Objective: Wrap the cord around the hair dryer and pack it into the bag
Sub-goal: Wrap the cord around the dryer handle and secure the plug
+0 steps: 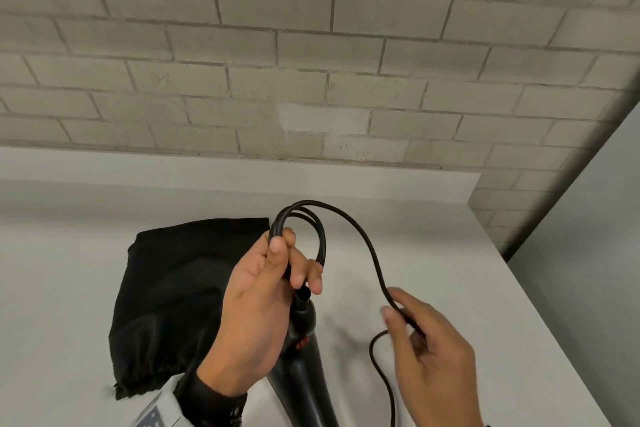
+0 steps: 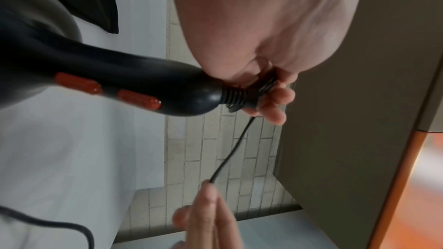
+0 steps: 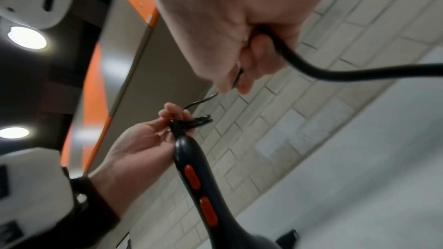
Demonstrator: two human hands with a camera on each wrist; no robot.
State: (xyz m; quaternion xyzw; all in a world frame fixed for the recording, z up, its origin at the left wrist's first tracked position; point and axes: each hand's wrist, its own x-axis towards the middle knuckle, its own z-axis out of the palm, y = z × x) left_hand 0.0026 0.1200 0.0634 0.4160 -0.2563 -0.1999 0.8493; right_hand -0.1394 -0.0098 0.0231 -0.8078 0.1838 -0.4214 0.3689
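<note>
A black hair dryer [image 1: 303,367] with red switches [image 2: 79,83] is held with its handle end up, above the white table [image 1: 450,253]. My left hand [image 1: 277,274] grips coiled loops of the black cord [image 1: 311,229] at the cord end of the handle [image 2: 239,97]. From the loops the cord arcs right and down to my right hand [image 1: 412,326], whose fingers are curled round it [image 3: 282,44]; the rest of the cord [image 1: 384,378] trails below. A black drawstring bag [image 1: 173,295] lies flat on the table, left of my left hand.
A pale brick wall [image 1: 311,62] backs the table. The table's right edge [image 1: 554,340] runs diagonally, with a grey floor or panel beyond it. An orange-edged panel [image 2: 395,186] shows in the wrist views.
</note>
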